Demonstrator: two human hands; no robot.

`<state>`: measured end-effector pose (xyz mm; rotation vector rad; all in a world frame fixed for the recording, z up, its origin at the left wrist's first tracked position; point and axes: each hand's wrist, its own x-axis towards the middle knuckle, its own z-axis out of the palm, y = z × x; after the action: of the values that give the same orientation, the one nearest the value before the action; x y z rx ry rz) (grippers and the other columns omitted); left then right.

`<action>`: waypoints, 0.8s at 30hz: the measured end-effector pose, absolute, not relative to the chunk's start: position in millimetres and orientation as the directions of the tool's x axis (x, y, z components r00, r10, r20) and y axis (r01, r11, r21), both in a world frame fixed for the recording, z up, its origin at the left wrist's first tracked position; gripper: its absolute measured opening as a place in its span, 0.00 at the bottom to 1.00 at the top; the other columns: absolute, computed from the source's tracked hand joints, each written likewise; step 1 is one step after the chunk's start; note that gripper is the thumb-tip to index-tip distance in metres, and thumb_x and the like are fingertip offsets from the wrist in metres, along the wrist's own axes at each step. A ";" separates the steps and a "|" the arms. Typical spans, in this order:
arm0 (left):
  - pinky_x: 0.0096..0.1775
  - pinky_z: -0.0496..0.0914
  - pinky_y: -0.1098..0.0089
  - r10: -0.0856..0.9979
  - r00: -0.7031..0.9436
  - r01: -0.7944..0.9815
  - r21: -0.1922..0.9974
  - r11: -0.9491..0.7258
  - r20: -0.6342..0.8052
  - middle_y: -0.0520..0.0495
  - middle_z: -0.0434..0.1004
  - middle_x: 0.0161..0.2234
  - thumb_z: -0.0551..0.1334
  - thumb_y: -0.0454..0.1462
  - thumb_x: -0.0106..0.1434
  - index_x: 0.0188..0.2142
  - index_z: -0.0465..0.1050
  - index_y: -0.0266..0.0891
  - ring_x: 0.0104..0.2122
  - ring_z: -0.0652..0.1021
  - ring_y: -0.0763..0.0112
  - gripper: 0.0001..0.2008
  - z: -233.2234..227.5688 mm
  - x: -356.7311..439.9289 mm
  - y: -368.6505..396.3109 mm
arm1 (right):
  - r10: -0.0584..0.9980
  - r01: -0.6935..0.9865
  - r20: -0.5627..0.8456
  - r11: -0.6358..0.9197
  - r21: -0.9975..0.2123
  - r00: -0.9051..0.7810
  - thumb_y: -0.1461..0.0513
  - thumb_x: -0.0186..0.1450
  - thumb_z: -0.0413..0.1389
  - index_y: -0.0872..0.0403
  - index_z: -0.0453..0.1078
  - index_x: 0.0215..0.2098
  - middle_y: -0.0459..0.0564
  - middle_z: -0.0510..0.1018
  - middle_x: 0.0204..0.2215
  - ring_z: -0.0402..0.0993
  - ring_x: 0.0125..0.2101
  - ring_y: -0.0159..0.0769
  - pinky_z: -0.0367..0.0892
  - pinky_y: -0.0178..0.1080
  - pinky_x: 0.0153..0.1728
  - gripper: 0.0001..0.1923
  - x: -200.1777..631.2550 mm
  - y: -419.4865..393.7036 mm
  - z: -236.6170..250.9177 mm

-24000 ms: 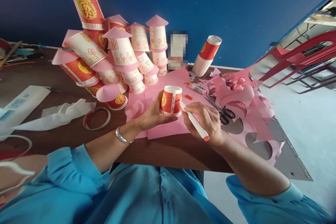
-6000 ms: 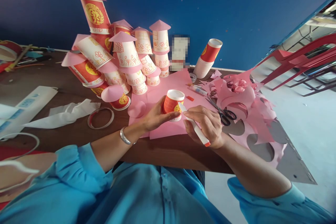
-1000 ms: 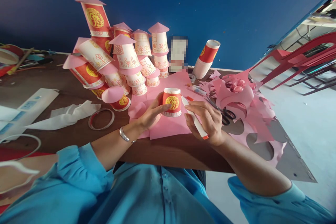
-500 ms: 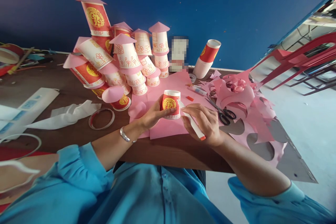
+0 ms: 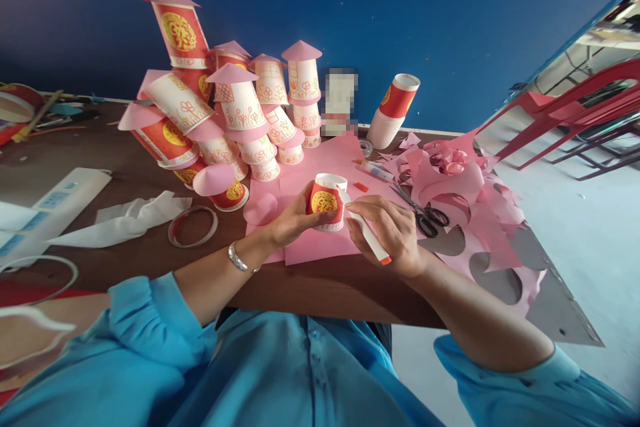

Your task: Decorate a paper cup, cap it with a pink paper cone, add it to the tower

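- The left hand (image 5: 294,219) is grasping the red cup (image 5: 324,201) around its side, thumb across the front.
- The cup is sitting in that grip over the pink paper (image 5: 320,250), opening upward; whether its base is touching the sheet cannot be determined.
- The right hand (image 5: 393,232) is gripping the white marker (image 5: 367,232), tip pointing at the cup's right side, near the rim; contact cannot be confirmed.
- The orange cap (image 5: 361,187) is lying beyond the marker.
- The scissors (image 5: 416,207) are resting right of the right hand.
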<state>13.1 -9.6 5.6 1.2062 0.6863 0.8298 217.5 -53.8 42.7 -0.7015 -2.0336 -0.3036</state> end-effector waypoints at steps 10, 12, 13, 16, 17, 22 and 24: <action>0.48 0.72 0.60 0.846 0.532 -0.172 0.975 0.141 -0.029 0.49 0.76 0.45 0.75 0.42 0.60 0.54 0.69 0.43 0.45 0.76 0.61 0.26 6.3 12.5 -9.4 | 0.365 0.589 0.833 0.806 -0.058 -0.416 0.69 0.69 0.57 0.53 0.68 0.48 0.50 0.83 0.33 0.82 0.31 0.37 0.77 0.38 0.32 0.10 216.4 -54.2 43.7; 0.46 0.72 0.62 0.844 0.536 -0.186 0.973 0.139 -0.018 0.49 0.75 0.44 0.75 0.43 0.59 0.54 0.68 0.42 0.44 0.75 0.63 0.27 6.9 12.6 -9.3 | 0.361 0.589 0.837 0.806 -0.058 -0.411 0.70 0.69 0.57 0.53 0.68 0.48 0.49 0.83 0.32 0.82 0.29 0.36 0.77 0.37 0.31 0.11 215.6 -54.4 44.2; 0.45 0.72 0.63 0.843 0.538 -0.192 0.972 0.137 -0.012 0.50 0.75 0.43 0.75 0.43 0.59 0.53 0.68 0.42 0.43 0.75 0.64 0.27 7.2 12.6 -9.2 | 0.359 0.587 0.840 0.808 -0.061 -0.408 0.70 0.68 0.56 0.52 0.68 0.47 0.48 0.83 0.31 0.81 0.29 0.36 0.76 0.37 0.30 0.11 215.2 -54.5 44.4; 0.45 0.71 0.64 0.840 0.542 -0.196 0.972 0.130 -0.003 0.51 0.73 0.42 0.75 0.43 0.59 0.53 0.67 0.41 0.42 0.74 0.66 0.27 8.0 12.6 -9.2 | 0.355 0.572 0.846 0.817 -0.074 -0.397 0.71 0.66 0.56 0.52 0.68 0.47 0.47 0.83 0.30 0.81 0.27 0.36 0.75 0.37 0.28 0.12 214.6 -54.5 44.6; 0.45 0.70 0.65 0.840 0.543 -0.194 0.972 0.130 -0.004 0.51 0.73 0.43 0.75 0.43 0.59 0.53 0.67 0.41 0.42 0.74 0.66 0.27 8.1 12.5 -9.1 | 0.352 0.570 0.848 0.818 -0.074 -0.396 0.71 0.66 0.56 0.52 0.68 0.46 0.48 0.83 0.30 0.80 0.27 0.36 0.75 0.37 0.28 0.13 214.5 -54.4 44.6; 0.45 0.70 0.64 0.845 0.536 -0.191 0.974 0.124 -0.002 0.50 0.74 0.43 0.75 0.44 0.59 0.53 0.67 0.42 0.42 0.75 0.65 0.27 7.1 12.4 -8.5 | 0.353 0.580 0.845 0.812 -0.063 -0.402 0.71 0.66 0.56 0.53 0.68 0.47 0.48 0.82 0.30 0.80 0.27 0.36 0.74 0.37 0.28 0.12 215.4 -54.5 45.5; 0.45 0.70 0.63 0.844 0.536 -0.200 0.972 0.126 0.000 0.50 0.74 0.42 0.75 0.44 0.58 0.52 0.68 0.42 0.42 0.75 0.64 0.27 6.2 12.3 -8.3 | 0.363 0.587 0.837 0.807 -0.064 -0.409 0.71 0.67 0.56 0.52 0.68 0.47 0.47 0.82 0.30 0.80 0.27 0.36 0.74 0.37 0.28 0.12 215.9 -54.8 46.1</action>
<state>12.3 -8.3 6.2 1.2119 0.6656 0.8474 215.9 -54.8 46.1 -0.7031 -2.0420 -0.2969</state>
